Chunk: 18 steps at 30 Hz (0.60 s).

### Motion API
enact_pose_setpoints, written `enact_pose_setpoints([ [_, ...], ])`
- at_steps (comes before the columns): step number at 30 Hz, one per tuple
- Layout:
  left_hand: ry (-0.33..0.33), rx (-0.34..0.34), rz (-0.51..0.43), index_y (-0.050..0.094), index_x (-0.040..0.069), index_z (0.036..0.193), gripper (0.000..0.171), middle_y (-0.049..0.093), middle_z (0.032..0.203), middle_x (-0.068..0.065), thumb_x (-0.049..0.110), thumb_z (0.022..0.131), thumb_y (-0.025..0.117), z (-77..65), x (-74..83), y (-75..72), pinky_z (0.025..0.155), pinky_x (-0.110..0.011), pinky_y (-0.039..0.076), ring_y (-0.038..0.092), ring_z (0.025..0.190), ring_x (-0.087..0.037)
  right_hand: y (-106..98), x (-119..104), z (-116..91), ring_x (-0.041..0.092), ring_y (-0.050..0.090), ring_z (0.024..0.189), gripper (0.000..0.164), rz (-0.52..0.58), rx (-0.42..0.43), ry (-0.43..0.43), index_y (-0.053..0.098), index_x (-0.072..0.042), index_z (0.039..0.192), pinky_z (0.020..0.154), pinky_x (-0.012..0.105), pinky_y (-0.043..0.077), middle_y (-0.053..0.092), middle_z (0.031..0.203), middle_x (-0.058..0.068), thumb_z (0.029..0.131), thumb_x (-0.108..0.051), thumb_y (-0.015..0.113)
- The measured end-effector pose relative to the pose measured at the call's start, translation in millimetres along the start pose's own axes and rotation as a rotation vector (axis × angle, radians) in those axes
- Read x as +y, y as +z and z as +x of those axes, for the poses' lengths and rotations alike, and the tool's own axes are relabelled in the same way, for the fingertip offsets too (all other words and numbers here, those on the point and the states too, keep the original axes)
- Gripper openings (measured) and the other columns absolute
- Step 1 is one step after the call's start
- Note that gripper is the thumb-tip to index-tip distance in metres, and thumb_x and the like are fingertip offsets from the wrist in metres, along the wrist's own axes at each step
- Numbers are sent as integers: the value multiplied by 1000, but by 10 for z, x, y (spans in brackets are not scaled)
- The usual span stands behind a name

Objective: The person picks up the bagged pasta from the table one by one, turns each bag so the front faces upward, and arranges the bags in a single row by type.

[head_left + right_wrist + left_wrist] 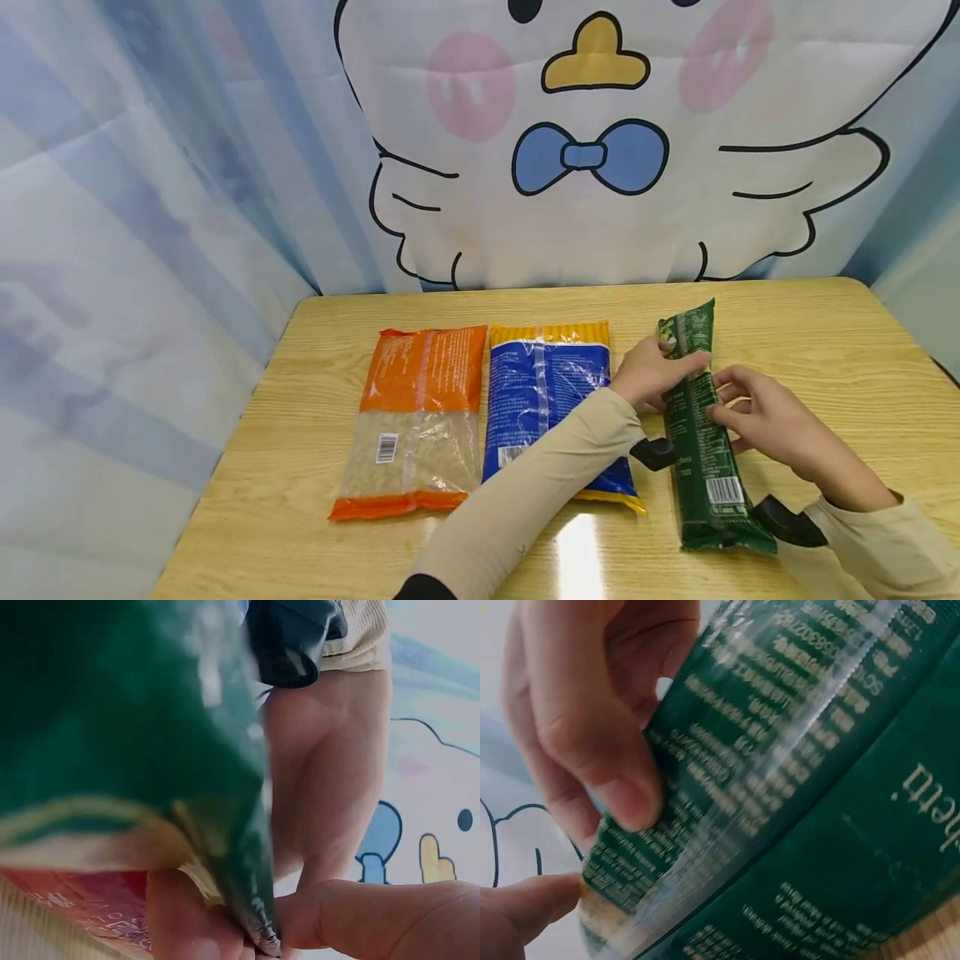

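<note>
Both hands are on a dark green spaghetti bag, with pale print and a barcode near its lower end. It looks narrow in the head view, tipped up toward one long side. My left hand grips its upper part, thumb across the printed face. On the other long side, my right hand pinches the edge between thumb and fingers. Part of the word "spaghetti" shows on the bag's green film in the left wrist view. The right wrist view shows the bag's underside close up, with a red patch.
Left of the green bag lies a blue bag with yellow ends, partly covered by the left sleeve. Farther left is an orange bag with a see-through lower half. A cartoon-printed curtain hangs behind the wooden table.
</note>
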<state>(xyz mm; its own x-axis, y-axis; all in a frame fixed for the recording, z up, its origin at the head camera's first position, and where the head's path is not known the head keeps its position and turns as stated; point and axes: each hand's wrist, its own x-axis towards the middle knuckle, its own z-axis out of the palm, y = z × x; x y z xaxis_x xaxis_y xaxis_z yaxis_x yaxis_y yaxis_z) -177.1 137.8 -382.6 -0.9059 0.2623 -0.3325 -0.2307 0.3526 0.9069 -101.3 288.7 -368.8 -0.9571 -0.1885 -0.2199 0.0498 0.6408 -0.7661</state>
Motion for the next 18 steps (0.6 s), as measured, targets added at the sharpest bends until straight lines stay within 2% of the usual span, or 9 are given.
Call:
enact_pose_setpoints([
  [8,-36,68,-147,62,20,125,50,65,109,-2,40,82,80,-38,9,53,65,-47,60,63,70,-24,23,-88,-14,28,65,91,46,-33,35,-27,33,18,136,59,35,60,51,116,33,101,-5,51],
  [13,-7,107,-154,63,19,120,43,64,100,-1,33,83,78,-39,-6,79,58,-41,59,59,66,-18,69,-158,-17,25,65,85,44,-69,39,-38,37,18,134,58,35,59,52,115,33,99,-4,53],
  [18,14,148,-166,64,19,113,35,61,90,1,28,82,77,-41,-30,86,51,-35,51,52,60,-14,102,-201,-21,22,64,78,40,-110,35,-28,41,16,130,57,34,59,55,112,30,99,-6,53],
])
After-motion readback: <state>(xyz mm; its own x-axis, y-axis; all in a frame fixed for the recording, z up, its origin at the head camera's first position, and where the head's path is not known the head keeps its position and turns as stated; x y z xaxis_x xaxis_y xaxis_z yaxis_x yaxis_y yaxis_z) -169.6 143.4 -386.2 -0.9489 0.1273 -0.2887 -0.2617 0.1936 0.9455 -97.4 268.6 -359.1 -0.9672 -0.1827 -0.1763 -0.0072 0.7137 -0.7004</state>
